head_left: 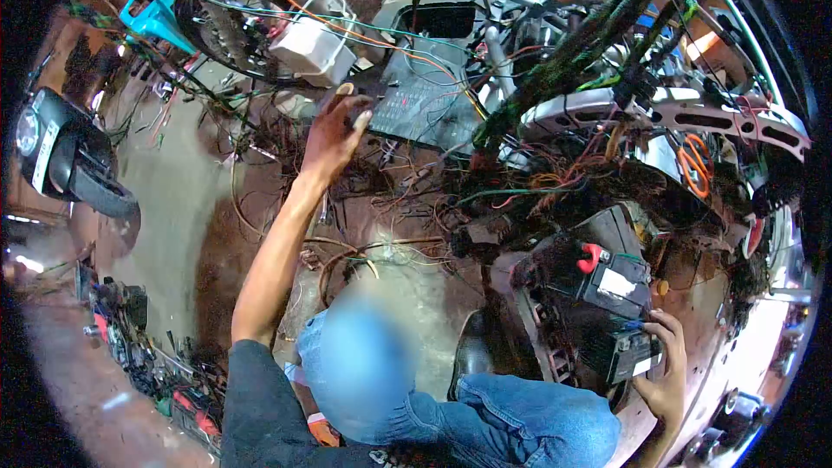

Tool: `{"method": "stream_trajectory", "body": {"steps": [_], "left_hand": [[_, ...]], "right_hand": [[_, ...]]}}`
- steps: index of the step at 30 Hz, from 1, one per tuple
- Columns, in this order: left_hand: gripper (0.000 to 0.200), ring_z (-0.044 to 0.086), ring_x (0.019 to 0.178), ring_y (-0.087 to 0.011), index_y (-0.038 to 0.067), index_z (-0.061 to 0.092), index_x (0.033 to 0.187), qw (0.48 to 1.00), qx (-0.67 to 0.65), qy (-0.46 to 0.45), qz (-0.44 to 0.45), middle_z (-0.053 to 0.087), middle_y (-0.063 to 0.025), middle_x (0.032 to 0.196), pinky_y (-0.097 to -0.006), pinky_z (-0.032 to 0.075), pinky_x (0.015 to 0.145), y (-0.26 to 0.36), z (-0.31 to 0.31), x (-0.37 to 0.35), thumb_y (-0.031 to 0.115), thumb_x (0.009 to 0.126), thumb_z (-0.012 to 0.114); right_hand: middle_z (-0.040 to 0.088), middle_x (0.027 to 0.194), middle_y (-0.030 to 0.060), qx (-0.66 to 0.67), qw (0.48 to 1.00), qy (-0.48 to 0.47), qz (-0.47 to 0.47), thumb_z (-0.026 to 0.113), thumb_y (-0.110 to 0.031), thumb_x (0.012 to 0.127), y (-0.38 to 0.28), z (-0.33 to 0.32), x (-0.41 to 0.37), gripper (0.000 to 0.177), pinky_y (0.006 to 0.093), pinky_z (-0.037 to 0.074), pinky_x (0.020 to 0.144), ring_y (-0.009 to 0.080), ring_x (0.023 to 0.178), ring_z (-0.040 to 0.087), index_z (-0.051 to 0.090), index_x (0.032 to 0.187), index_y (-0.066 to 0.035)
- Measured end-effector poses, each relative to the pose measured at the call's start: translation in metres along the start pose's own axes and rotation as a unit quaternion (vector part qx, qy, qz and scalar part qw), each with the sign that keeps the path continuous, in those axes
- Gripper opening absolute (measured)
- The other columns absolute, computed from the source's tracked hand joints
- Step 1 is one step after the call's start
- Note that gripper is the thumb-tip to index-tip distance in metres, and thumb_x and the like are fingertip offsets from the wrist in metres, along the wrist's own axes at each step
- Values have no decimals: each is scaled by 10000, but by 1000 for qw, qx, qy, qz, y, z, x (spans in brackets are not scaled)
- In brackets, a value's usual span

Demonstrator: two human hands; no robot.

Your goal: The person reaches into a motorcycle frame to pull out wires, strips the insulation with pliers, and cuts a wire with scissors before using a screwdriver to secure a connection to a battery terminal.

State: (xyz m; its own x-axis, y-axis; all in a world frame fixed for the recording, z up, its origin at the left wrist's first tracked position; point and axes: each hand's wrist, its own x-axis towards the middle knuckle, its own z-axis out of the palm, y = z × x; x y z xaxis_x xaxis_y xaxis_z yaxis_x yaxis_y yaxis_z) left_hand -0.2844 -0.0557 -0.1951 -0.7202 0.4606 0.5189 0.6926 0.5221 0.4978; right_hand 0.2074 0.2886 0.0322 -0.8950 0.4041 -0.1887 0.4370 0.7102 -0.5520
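My left hand (pixel 334 134) is raised, with its fingers partly bent and apart and nothing visible in it. It is just below a white plastic box (pixel 314 50) and left of a dark flat panel (pixel 425 95). Low on the right, my right hand (pixel 666 368) is curled round the right side of a small black battery (pixel 629 355) with a white label. Above that battery sits a larger black battery (pixel 617 282) with a red terminal cover (pixel 592 257) and a white label.
Tangled wires (pixel 416 178) cover the floor ahead, and a thick wiring harness (pixel 563 78) hangs from a silver vehicle frame (pixel 728 121). A wheel (pixel 104 186) stands at the left. Loose parts (pixel 165 373) lie lower left. A black shoe (pixel 472 351) is beside my jeans.
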Motion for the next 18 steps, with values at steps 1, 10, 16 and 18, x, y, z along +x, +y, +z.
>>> {"method": "stream_trajectory", "body": {"steps": [1,10,16,18], "left_hand": [[360,622,1220,-383,36,676,1241,996,29,-61,-57,674,-210,1275,-419,489,1034,8,0,13,238,949,736],[324,606,724,-300,-18,650,1003,992,112,-54,19,615,-211,783,-418,471,690,-12,19,38,304,991,682],[285,451,606,-9,44,682,1108,860,-325,-178,-350,535,71,710,-192,338,527,128,-74,5,306,998,668],[240,461,621,-16,49,679,1068,815,-370,-294,-335,530,79,726,-189,361,557,179,-107,-13,277,997,648]], "right_hand": [[540,1419,168,0,1000,-7,8,743,-72,619,3,-2,-3,627,473,367,1170,380,1390,482,635,1235,-34],[533,1438,200,11,988,151,38,746,-271,816,6,-23,-35,569,462,293,1206,351,1400,456,608,1289,13],[616,1243,192,25,972,209,-102,674,-82,820,-28,-26,-17,303,522,377,1134,377,1273,553,638,1110,-2],[635,1161,192,1,977,126,-171,709,-59,771,-55,-29,0,313,523,445,1063,377,1190,598,652,1076,-20]]}}
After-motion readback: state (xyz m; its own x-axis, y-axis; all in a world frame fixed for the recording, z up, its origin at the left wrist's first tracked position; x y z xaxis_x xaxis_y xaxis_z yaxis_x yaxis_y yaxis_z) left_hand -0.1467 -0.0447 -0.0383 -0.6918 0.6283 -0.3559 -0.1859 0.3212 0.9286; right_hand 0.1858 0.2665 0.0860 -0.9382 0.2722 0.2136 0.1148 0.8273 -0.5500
